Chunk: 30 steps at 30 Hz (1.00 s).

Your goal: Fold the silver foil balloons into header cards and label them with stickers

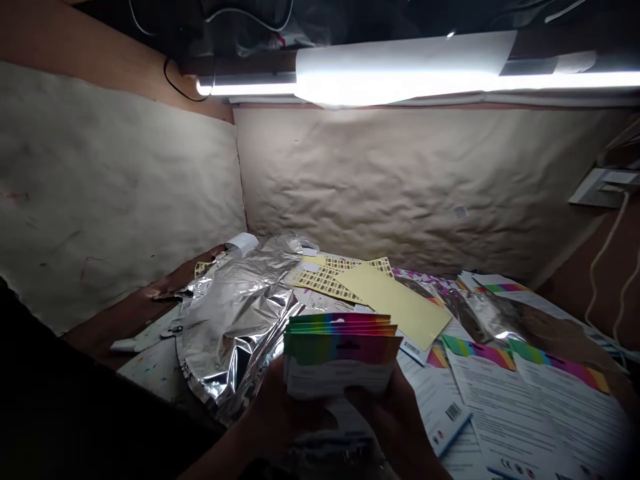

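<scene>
A stack of flat cardboard packets (pixel 343 383) with rainbow-striped tops and hang holes stands upright near the table's front. My left hand (pixel 280 407) grips the stack's left side, its fingers curled round the front. On the right side my right hand (pixel 387 413) is closed on the same stack, with the thumb across the printed face. Below the hands the picture is dark, and the lower part of the stack is hard to make out. More packets of this kind (pixel 487 393) lie printed side up to the right of my right hand.
Crumpled silver foil sheeting (pixel 230 307) covers the left of the table. Behind the stack lie a plain yellow sheet (pixel 395 300) and yellow sheets of small printed labels (pixel 325 283). Clear plastic (pixel 493 317) lies farther right. A lit tube lamp (pixel 400 87) hangs low across the back.
</scene>
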Each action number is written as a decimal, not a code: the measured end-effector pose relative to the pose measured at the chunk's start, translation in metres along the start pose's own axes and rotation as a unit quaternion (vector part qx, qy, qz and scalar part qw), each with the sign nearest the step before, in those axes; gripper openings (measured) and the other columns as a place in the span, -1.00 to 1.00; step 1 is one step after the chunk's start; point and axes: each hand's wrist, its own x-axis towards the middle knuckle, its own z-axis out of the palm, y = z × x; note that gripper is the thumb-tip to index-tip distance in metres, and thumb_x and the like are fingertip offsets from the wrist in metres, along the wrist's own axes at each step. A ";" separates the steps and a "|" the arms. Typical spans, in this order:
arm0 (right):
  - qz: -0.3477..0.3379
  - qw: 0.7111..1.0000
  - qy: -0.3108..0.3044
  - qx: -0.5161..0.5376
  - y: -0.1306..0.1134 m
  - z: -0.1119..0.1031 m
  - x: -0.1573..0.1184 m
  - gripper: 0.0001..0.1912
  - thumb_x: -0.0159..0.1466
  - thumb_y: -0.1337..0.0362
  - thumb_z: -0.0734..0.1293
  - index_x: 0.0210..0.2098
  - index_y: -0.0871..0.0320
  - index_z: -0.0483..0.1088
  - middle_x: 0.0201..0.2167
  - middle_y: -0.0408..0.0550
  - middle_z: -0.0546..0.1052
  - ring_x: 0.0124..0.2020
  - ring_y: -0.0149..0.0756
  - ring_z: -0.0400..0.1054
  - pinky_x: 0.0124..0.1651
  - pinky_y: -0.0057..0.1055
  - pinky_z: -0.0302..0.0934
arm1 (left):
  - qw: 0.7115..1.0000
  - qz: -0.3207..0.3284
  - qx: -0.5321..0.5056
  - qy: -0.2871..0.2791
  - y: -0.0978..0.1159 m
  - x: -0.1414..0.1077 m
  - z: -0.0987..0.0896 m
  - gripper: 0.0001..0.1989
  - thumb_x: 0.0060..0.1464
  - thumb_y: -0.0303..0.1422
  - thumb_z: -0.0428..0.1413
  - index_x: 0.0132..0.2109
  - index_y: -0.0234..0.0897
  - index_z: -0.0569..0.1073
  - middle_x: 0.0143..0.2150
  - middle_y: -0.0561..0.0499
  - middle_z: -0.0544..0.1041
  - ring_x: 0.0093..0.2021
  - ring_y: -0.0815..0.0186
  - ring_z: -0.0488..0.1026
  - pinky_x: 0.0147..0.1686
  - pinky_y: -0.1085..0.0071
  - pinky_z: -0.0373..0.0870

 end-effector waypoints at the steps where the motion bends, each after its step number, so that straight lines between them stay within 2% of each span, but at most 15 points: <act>1: -0.009 1.000 0.004 -0.012 -0.004 -0.001 0.006 -0.51 0.13 0.03 0.49 -0.01 0.08 0.40 -0.17 0.02 0.59 -0.18 -0.04 0.47 -0.23 -0.28 0.39 | 1.000 -0.007 0.001 -0.002 0.008 0.008 -0.002 -0.54 -0.22 -0.49 0.40 -0.08 -0.24 0.59 -0.18 -0.05 0.66 -0.20 0.10 0.60 -0.27 0.36 0.56; 4: -0.063 0.997 -0.041 -0.009 -0.022 -0.009 0.048 -0.45 0.17 -0.12 0.42 0.00 0.10 0.41 -0.12 0.03 0.57 -0.16 -0.07 0.46 -0.18 -0.29 0.38 | 0.999 -0.035 -0.012 0.029 0.033 0.052 -0.019 -0.59 -0.21 -0.43 0.41 -0.12 -0.32 0.61 -0.19 -0.10 0.66 -0.19 0.05 0.60 -0.22 0.26 0.56; 6: -0.091 0.994 -0.064 0.013 -0.030 -0.013 0.095 -0.37 0.31 -0.22 0.17 0.16 0.08 0.31 0.03 0.06 0.51 -0.05 -0.11 0.45 -0.09 -0.28 0.36 | 0.991 -0.038 -0.061 0.111 0.042 0.092 -0.039 -0.55 -0.23 -0.38 0.43 -0.11 -0.35 0.59 -0.21 -0.11 0.66 -0.21 0.02 0.60 -0.25 0.21 0.57; 7: -0.090 0.994 -0.061 -0.011 -0.031 -0.013 0.122 -0.38 0.37 -0.18 0.08 0.21 0.08 0.26 0.08 0.06 0.48 -0.01 -0.15 0.43 -0.05 -0.30 0.34 | 0.983 -0.020 -0.096 0.153 0.044 0.111 -0.050 -0.53 -0.26 -0.38 0.43 -0.11 -0.36 0.59 -0.21 -0.11 0.66 -0.21 0.02 0.60 -0.24 0.20 0.57; 9: -0.055 0.980 -0.055 -0.185 -0.025 -0.010 0.175 -0.49 0.39 -0.07 0.12 0.12 0.12 0.35 0.03 0.01 0.52 -0.02 -0.23 0.43 -0.06 -0.38 0.31 | 0.956 0.041 -0.171 0.236 0.041 0.144 -0.071 -0.51 -0.24 -0.39 0.42 -0.08 -0.36 0.57 -0.17 -0.11 0.66 -0.15 0.05 0.59 -0.16 0.22 0.56; 11: -0.019 0.963 -0.073 -0.258 -0.009 0.000 0.222 -0.62 0.30 0.04 0.31 -0.13 0.24 0.51 -0.21 0.01 0.60 -0.17 -0.19 0.47 -0.16 -0.38 0.30 | 0.918 0.062 -0.249 0.303 0.030 0.163 -0.088 -0.57 -0.14 -0.41 0.37 -0.05 -0.36 0.55 -0.15 -0.10 0.65 -0.10 0.12 0.58 -0.07 0.27 0.54; 13: 0.012 0.945 -0.081 -0.318 0.014 0.014 0.259 -0.68 0.26 0.09 0.38 -0.34 0.28 0.52 -0.37 -0.06 0.58 -0.28 -0.19 0.47 -0.19 -0.35 0.30 | 0.882 0.028 -0.308 0.356 0.016 0.170 -0.102 -0.67 -0.01 -0.46 0.28 -0.04 -0.36 0.54 -0.17 -0.08 0.65 -0.10 0.19 0.58 -0.04 0.32 0.53; 14: 0.025 0.935 -0.079 -0.344 0.026 0.022 0.273 -0.69 0.27 0.10 0.38 -0.34 0.28 0.51 -0.36 -0.09 0.57 -0.28 -0.20 0.47 -0.18 -0.32 0.32 | 0.868 0.005 -0.326 0.376 0.009 0.171 -0.107 -0.70 0.04 -0.48 0.24 -0.04 -0.36 0.54 -0.19 -0.08 0.65 -0.11 0.21 0.59 -0.05 0.33 0.53; 17: 0.072 0.907 -0.068 -0.410 0.056 0.045 0.306 -0.73 0.34 0.14 0.35 -0.13 0.24 0.45 -0.15 -0.05 0.52 -0.16 -0.22 0.45 -0.09 -0.20 0.37 | 0.844 -0.028 -0.339 0.414 -0.009 0.168 -0.119 -0.71 0.11 -0.52 0.15 0.00 -0.35 0.51 -0.25 -0.06 0.65 -0.15 0.23 0.60 -0.07 0.33 0.55; 19: 0.109 0.889 -0.068 -0.439 0.069 0.056 0.323 -0.72 0.36 0.16 0.33 -0.03 0.21 0.41 -0.05 0.01 0.49 -0.10 -0.22 0.44 -0.06 -0.17 0.38 | 0.840 -0.027 -0.335 0.425 -0.017 0.167 -0.124 -0.68 0.09 -0.53 0.17 0.02 -0.33 0.50 -0.25 -0.05 0.65 -0.17 0.23 0.61 -0.09 0.32 0.56; 24: 0.187 0.863 -0.088 -0.461 0.085 0.062 0.357 -0.72 0.37 0.18 0.33 -0.01 0.22 0.40 -0.08 0.00 0.50 -0.17 -0.26 0.45 -0.14 -0.24 0.42 | 0.845 -0.025 -0.329 0.420 -0.026 0.168 -0.125 -0.58 -0.04 -0.50 0.30 0.02 -0.29 0.52 -0.16 -0.08 0.64 -0.18 0.17 0.61 -0.10 0.25 0.58; 30: 0.173 0.869 -0.077 -0.457 0.093 0.054 0.362 -0.69 0.37 0.17 0.32 0.03 0.21 0.38 -0.03 0.01 0.47 -0.12 -0.21 0.44 -0.10 -0.20 0.41 | 0.845 -0.030 -0.324 0.424 -0.028 0.168 -0.120 -0.66 -0.04 -0.49 0.31 -0.06 -0.32 0.55 -0.13 -0.11 0.64 -0.16 0.15 0.60 -0.12 0.23 0.59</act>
